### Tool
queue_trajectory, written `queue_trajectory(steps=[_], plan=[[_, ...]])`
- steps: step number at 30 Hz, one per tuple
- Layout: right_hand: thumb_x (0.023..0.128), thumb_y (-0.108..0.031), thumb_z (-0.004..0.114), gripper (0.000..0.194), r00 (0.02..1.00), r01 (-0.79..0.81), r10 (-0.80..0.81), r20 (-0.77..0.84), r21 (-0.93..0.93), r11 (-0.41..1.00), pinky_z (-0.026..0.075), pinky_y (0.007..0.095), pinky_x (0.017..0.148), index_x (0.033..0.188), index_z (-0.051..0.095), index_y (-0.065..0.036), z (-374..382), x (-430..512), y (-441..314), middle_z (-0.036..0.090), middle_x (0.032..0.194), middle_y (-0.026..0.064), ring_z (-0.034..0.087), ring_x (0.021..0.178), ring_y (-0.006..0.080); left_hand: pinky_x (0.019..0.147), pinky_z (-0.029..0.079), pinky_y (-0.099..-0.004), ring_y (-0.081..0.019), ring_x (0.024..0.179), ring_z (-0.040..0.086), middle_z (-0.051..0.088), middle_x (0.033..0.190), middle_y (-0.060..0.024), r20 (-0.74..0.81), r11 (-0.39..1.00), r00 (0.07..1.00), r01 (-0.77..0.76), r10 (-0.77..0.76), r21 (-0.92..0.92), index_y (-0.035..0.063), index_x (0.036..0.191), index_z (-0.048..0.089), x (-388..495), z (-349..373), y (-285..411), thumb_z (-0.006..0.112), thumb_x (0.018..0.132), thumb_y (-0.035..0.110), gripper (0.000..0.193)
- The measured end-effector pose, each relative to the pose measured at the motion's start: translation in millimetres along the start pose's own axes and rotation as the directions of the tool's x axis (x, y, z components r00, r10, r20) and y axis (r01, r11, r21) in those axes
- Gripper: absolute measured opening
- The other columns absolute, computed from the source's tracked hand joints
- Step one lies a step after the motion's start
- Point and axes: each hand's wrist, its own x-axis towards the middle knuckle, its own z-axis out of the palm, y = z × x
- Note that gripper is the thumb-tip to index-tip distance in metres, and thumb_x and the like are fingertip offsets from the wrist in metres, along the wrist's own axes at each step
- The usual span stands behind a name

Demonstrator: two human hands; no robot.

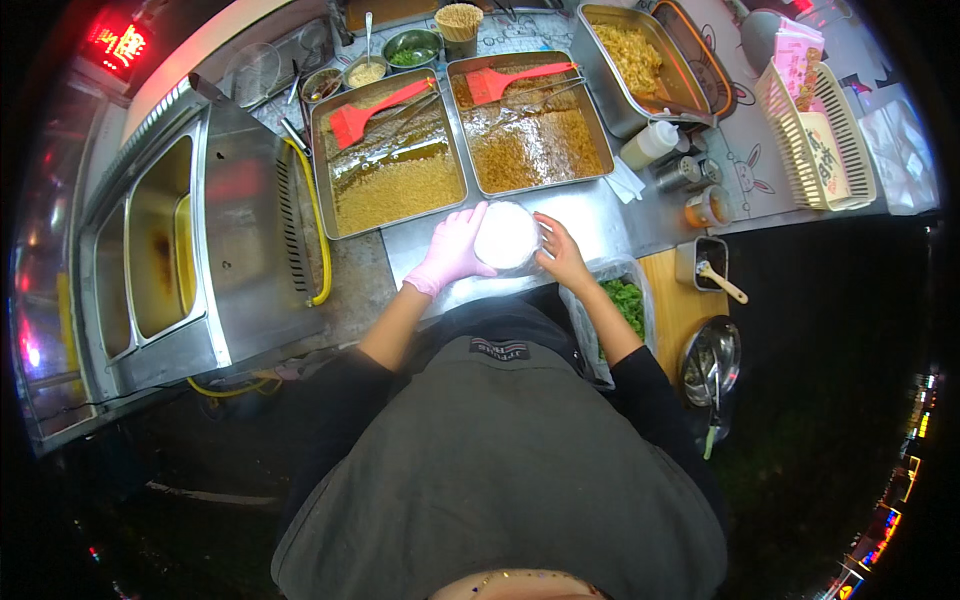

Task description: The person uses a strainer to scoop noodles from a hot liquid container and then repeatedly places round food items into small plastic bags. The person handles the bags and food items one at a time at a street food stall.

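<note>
Both hands are over the steel counter near its front edge. My left hand [454, 247], in a pink glove, grips the left side of a round white object [506, 235], its top overexposed; what it is I cannot tell. Bare, my right hand [561, 251] curves around its right side, fingertips touching or very near it. Just beyond lie two steel trays, the left one [397, 191] and the right one [536, 146], both with brown, grainy sauce. A red silicone brush [367, 112] lies across the left tray and another red brush [506, 81] across the right.
A steel fryer [247, 247] with a yellow hose [321, 225] stands left. Greens fill a plastic bag [622, 304] beside my right forearm. Right are a squeeze bottle [651, 144], a shaker [679, 172], a steel container [684, 262] and a plastic basket [855, 142]; a deep food pan [622, 94] sits behind.
</note>
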Motion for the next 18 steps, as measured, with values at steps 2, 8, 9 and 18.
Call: queue_trajectory(steps=[2, 8, 9, 18], plan=[[0.071, -0.009, 0.078, 0.069, 0.984, 0.046, -0.058, -0.166, -0.074, 0.996, 0.036, 0.0467, 0.111, 0.133, 0.050, -0.005, 7, -3, -5, 0.043, 0.139, 0.0174, 0.042, 0.132, 0.0412, 0.104, 0.043, -0.0443, -0.0355, 0.122, 0.051, 0.052, 0.132, -0.0184, 0.004, 1.000, 1.000, 0.011, -0.011, 0.025, 0.0007, 0.148, 0.033, -1, -2, 4, 0.090, 0.052, 0.045, 0.120], [0.072, -0.009, 0.076, 0.060, 0.873, 0.256, -0.488, -0.008, -0.844, 0.472, 0.044, 0.0488, 0.096, 0.126, 0.050, -0.006, 28, -6, -36, 0.049, 0.126, 0.0205, 0.050, 0.116, 0.0413, 0.101, 0.043, -0.0438, -0.0329, 0.119, 0.053, 0.054, 0.128, -0.0168, -0.008, 0.991, 0.999, 0.039, -0.038, 0.126, 0.0004, 0.147, 0.034, -6, -9, 23, 0.089, 0.054, 0.042, 0.116], [0.072, -0.007, 0.074, 0.058, 0.895, 0.186, -0.439, -0.085, -0.821, 0.540, 0.047, 0.0466, 0.090, 0.125, 0.050, -0.006, 29, -4, -38, 0.052, 0.121, 0.0190, 0.054, 0.109, 0.0384, 0.101, 0.044, -0.0437, -0.0324, 0.119, 0.053, 0.054, 0.127, -0.0166, -0.034, 0.989, 0.999, 0.036, -0.031, 0.145, 0.0004, 0.146, 0.035, -7, -10, 26, 0.089, 0.054, 0.042, 0.114], [0.081, 0.002, 0.053, 0.010, 0.966, 0.053, -0.220, -0.133, -0.733, 0.678, 0.051, 0.0443, 0.080, 0.088, 0.060, 0.000, 4, 14, -15, 0.063, 0.084, 0.0187, 0.063, 0.088, 0.0364, 0.100, 0.044, -0.0436, -0.0307, 0.120, 0.054, 0.055, 0.131, -0.0134, -0.029, 0.990, 0.999, 0.034, -0.030, 0.139, 0.0046, 0.143, 0.041, -10, -18, 31, 0.086, 0.061, 0.037, 0.099]])
